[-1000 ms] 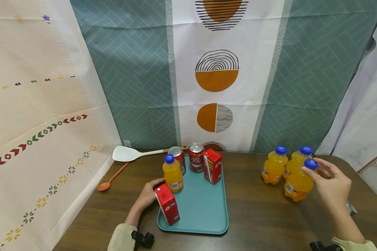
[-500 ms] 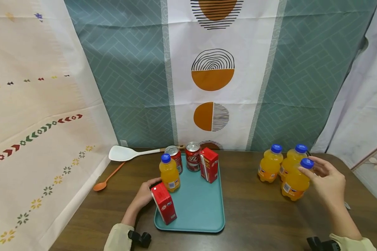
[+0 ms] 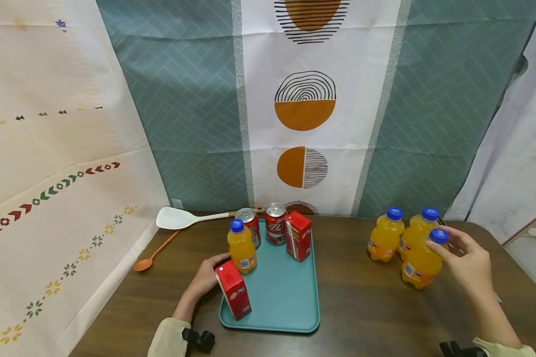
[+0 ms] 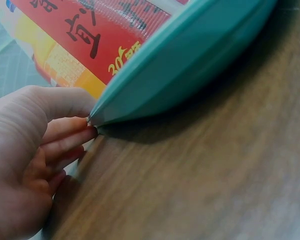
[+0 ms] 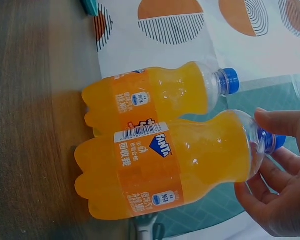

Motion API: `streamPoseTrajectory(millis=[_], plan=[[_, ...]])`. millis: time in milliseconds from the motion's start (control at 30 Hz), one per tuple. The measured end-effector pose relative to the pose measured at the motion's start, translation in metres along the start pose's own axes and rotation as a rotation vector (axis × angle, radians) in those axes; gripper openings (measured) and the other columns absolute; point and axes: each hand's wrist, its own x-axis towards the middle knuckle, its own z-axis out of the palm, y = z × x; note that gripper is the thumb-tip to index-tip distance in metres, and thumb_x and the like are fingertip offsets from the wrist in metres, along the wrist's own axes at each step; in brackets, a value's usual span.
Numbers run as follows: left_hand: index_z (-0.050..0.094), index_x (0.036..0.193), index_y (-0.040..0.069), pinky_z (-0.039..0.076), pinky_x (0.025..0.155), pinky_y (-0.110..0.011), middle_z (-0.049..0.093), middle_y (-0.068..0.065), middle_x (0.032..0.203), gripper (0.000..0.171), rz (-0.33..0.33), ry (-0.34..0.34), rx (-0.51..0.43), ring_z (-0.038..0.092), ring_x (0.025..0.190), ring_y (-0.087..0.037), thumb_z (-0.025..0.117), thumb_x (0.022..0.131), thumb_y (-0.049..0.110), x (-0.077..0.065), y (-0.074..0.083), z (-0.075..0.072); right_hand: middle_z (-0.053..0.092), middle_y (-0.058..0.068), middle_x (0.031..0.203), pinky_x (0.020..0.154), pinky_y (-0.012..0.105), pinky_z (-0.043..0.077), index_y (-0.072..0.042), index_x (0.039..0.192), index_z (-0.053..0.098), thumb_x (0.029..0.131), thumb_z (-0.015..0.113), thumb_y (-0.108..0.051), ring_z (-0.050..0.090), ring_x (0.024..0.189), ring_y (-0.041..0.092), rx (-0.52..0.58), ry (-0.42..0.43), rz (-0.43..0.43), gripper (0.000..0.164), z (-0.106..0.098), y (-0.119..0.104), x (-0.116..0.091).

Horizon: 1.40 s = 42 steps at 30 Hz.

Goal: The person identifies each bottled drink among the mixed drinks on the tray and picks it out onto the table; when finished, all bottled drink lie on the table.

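Observation:
My right hand [image 3: 466, 258] grips an orange soda bottle [image 3: 422, 260] by its neck, just below the blue cap, with the thumb on one side and fingers on the other. The bottle leans slightly. Two more orange soda bottles, a left one [image 3: 385, 238] and a back one [image 3: 415, 230], stand right behind it. My left hand [image 4: 35, 145] pinches the rim of a teal tray [image 3: 281, 297] at its left side. On the tray are an orange soda bottle [image 3: 241, 250], a front red drink carton [image 3: 234, 292], a back red drink carton [image 3: 299, 238] and two red soda cans [image 3: 275, 225].
A white spatula [image 3: 178, 218] lies behind the tray's left corner, with an orange spoon [image 3: 149, 260] in front of it. A fork [image 5: 145, 227] shows beyond the held bottle in the right wrist view. Fabric hangings [image 3: 196, 124] border the wooden table [image 3: 348, 307].
The head view shifts slightly. Both hands keep their holds, and the bottles and tray stay in nearly the same places.

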Motion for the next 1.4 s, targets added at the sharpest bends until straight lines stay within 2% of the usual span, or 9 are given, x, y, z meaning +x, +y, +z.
streamPoseTrajectory(millis=[333, 667, 900, 1033, 1133, 1400], plan=[[0.057, 0.13, -0.007, 0.044, 0.107, -0.055, 0.059, -0.026, 0.132, 0.048, 0.004, -0.008, -0.001, 0.053, 0.126, -0.042, 0.065, 0.087, 0.01, 0.0, 0.0, 0.0, 0.049, -0.043, 0.094, 0.071, -0.006, 0.04, -0.015, 0.132, 0.06, 0.087, 0.073, -0.028, 0.045, 0.086, -0.027, 0.002, -0.023, -0.038, 0.049, -0.001, 0.002, -0.002], [0.057, 0.13, -0.007, 0.044, 0.107, -0.054, 0.06, -0.026, 0.132, 0.047, 0.008, 0.003, 0.018, 0.054, 0.126, -0.042, 0.064, 0.087, 0.01, 0.002, -0.002, 0.0, 0.054, -0.04, 0.092, 0.07, -0.006, 0.04, -0.016, 0.127, 0.063, 0.088, 0.072, -0.02, 0.052, 0.085, -0.023, 0.069, -0.036, -0.054, 0.04, -0.002, -0.005, -0.004], [0.058, 0.13, -0.007, 0.043, 0.107, -0.055, 0.06, -0.025, 0.132, 0.047, 0.006, 0.003, 0.008, 0.054, 0.126, -0.041, 0.065, 0.087, 0.009, 0.002, -0.003, 0.001, 0.054, -0.039, 0.101, 0.08, -0.006, 0.04, -0.019, 0.129, 0.062, 0.088, 0.071, -0.02, 0.049, 0.091, -0.025, 0.064, 0.026, -0.045, 0.041, 0.0, -0.014, -0.008], [0.058, 0.129, -0.007, 0.043, 0.107, -0.055, 0.061, -0.026, 0.131, 0.046, 0.009, 0.004, 0.006, 0.054, 0.126, -0.041, 0.065, 0.087, 0.009, 0.003, -0.002, 0.002, 0.054, -0.037, 0.105, 0.086, -0.005, 0.038, -0.018, 0.13, 0.063, 0.088, 0.072, -0.017, 0.05, 0.096, -0.02, 0.037, 0.097, -0.07, 0.043, -0.001, -0.021, -0.013], [0.058, 0.129, -0.007, 0.043, 0.107, -0.055, 0.061, -0.026, 0.13, 0.045, 0.022, 0.007, 0.013, 0.055, 0.125, -0.042, 0.064, 0.086, 0.009, 0.002, -0.001, 0.002, 0.056, -0.035, 0.104, 0.087, -0.004, 0.039, -0.015, 0.127, 0.064, 0.086, 0.073, -0.012, 0.051, 0.099, -0.016, 0.041, 0.145, -0.087, 0.042, 0.0, -0.028, -0.017], [0.058, 0.13, -0.006, 0.044, 0.106, -0.055, 0.06, -0.025, 0.131, 0.048, 0.015, 0.0, 0.018, 0.054, 0.125, -0.042, 0.065, 0.086, 0.011, 0.001, -0.003, 0.001, 0.063, -0.03, 0.108, 0.088, -0.002, 0.041, -0.014, 0.12, 0.068, 0.082, 0.075, -0.003, 0.055, 0.1, -0.015, 0.087, 0.205, -0.162, 0.039, 0.003, -0.049, -0.028]])
